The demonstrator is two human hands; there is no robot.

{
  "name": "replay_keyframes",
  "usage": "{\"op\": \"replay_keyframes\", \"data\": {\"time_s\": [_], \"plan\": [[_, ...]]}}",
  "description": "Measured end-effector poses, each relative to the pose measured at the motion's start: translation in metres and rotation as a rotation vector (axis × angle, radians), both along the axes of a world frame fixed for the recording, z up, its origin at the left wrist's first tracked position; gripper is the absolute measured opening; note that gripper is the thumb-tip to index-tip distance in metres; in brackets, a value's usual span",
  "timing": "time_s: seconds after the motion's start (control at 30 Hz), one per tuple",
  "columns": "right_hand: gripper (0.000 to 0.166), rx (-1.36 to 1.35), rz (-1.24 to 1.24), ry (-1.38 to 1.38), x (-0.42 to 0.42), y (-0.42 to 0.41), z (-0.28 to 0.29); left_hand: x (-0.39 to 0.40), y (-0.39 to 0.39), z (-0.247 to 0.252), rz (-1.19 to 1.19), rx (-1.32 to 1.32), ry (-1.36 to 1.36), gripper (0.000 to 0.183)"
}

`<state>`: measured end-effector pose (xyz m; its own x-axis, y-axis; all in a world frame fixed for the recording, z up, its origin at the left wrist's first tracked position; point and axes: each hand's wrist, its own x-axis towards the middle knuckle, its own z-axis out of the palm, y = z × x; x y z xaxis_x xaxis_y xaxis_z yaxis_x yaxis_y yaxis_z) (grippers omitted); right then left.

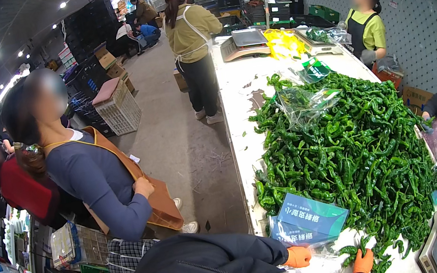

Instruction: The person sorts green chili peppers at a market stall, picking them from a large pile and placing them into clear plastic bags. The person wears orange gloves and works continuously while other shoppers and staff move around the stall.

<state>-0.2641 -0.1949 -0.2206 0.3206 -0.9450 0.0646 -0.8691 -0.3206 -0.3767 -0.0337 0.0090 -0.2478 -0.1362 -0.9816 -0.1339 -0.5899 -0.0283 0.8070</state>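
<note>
My left hand (pixel 299 256), in an orange glove, is closed at the edge of a clear plastic bag (pixel 319 270) at the bottom of the view. To its right, my right hand (pixel 362 262), also orange-gloved, grips a few green peppers (pixel 349 251) beside the bag. Beyond both hands spreads a large heap of wrinkled green peppers (pixel 348 148). Flat printed plastic bags (pixel 313 216) with blue-green panels lie against the near left side of the heap.
A scale (pixel 428 246) with packaging on it stands at the near right. Another scale (pixel 248 41) and yellow strips (pixel 284 43) sit at the far end of the white table (pixel 240 132). Co-workers stand across the table and in the left aisle, one in a brown apron (pixel 145 193).
</note>
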Motion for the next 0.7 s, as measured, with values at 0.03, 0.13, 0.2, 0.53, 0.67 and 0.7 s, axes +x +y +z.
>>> {"op": "replay_keyframes", "data": {"time_s": [0.03, 0.13, 0.2, 0.53, 0.67, 0.7], "plan": [[0.036, -0.005, 0.004, 0.0, 0.0, 0.0, -0.001, 0.0, 0.0, -0.001, -0.002, -0.001, -0.001, 0.026], [0.038, -0.012, 0.0, 0.0, -0.001, 0.0, 0.0, 0.0, -0.001, 0.001, -0.003, 0.004, -0.001, 0.026], [0.039, -0.006, -0.011, 0.002, 0.0, 0.002, 0.003, -0.001, 0.0, 0.005, 0.005, -0.016, 0.002, 0.026], [0.038, -0.009, 0.031, -0.043, 0.0, -0.003, -0.003, 0.0, 0.001, 0.001, 0.038, -0.07, 0.024, 0.026], [0.037, -0.038, 0.013, -0.021, -0.001, 0.001, -0.003, 0.001, 0.001, 0.01, 0.015, -0.011, 0.002, 0.025], [0.037, -0.049, -0.012, -0.01, -0.006, 0.005, -0.002, 0.001, 0.0, 0.017, 0.006, -0.01, 0.011, 0.025]]}}
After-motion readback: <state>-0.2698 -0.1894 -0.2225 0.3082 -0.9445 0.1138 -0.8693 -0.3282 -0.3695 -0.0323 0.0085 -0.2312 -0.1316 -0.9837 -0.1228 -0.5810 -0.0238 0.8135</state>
